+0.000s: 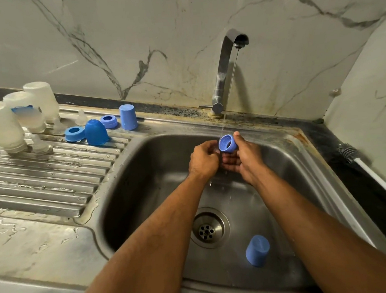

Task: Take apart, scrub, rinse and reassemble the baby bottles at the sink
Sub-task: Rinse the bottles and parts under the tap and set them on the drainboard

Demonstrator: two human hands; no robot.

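Nearest, a blue cap (257, 250) stands mouth-down in the sink (145, 196), probably awaiting its rinse. Further in, the right hand (246, 158) pinches a blue collar ring (227, 143), tilting its opening into the tap's (225, 69) stream so water flushes the threads; the left hand (203, 160) curls against its rim, steadying it. Beyond, washed bottles (3, 126) drain inverted on the desk's ribbed drainer (40, 181).

Blue collar (227, 143), blue caps (128, 117), grey-veined white marble wall (155, 33).
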